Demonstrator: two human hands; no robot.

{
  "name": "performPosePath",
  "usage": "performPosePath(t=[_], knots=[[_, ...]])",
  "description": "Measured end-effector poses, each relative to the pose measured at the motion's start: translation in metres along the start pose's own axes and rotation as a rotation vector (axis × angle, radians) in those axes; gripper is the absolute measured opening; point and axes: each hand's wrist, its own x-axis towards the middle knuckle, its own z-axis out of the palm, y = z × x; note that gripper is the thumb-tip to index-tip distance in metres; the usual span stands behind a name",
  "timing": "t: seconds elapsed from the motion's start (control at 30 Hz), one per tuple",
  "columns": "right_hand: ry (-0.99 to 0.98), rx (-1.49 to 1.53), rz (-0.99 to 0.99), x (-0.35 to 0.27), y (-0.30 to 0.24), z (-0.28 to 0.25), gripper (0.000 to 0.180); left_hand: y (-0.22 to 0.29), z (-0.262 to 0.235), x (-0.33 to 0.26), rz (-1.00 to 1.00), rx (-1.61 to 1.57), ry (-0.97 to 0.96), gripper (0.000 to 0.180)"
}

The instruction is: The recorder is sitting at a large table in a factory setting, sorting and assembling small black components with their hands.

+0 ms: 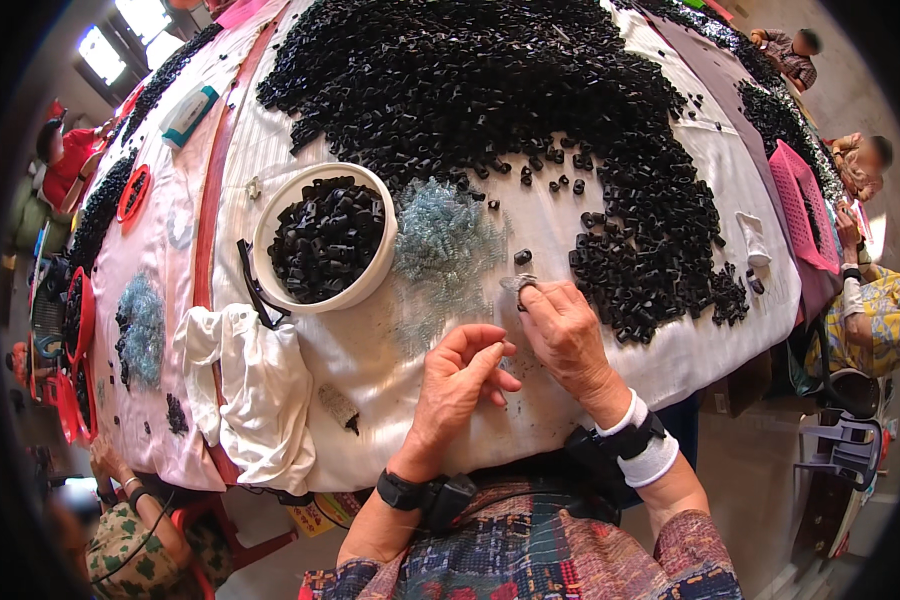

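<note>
My right hand [567,335] is closed above the front of the cloth-covered table, thumb and finger pinching what looks like a small black plastic part [522,302]. A greyish wrap [517,284] shows at its fingertip. Beside it on the left, my left hand [462,385] is closed with thumb and forefinger pressed together; anything between them is too small to make out. Beyond my hands lies a loose pile of tiny clear bluish pieces [448,235]. One loose black part [522,257] sits just past my right fingertips.
A white bowl [375,270] of black parts stands left of the bluish pile. A big heap of black parts [450,90] spreads across the back and right. White cloth [255,390] lies front left, a pink basket [802,205] far right. Other people sit around the table.
</note>
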Motion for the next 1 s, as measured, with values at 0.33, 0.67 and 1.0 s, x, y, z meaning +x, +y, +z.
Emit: performPosePath(t=[0.33, 0.67, 1.0], knots=[[0.051, 0.329, -0.234, -0.004, -0.032, -0.033, 0.039, 0.009, -0.003, 0.004, -0.006, -0.026, -0.072, 0.019], [0.158, 0.387, 0.123, -0.026, -0.018, -0.034, 0.040, 0.010, -0.008, -0.004, -0.028, -0.160, 0.019, 0.019], [-0.038, -0.014, -0.054, -0.035, -0.029, -0.013, 0.031, 0.002, -0.012, -0.010, 0.107, -0.033, 0.013, 0.020]])
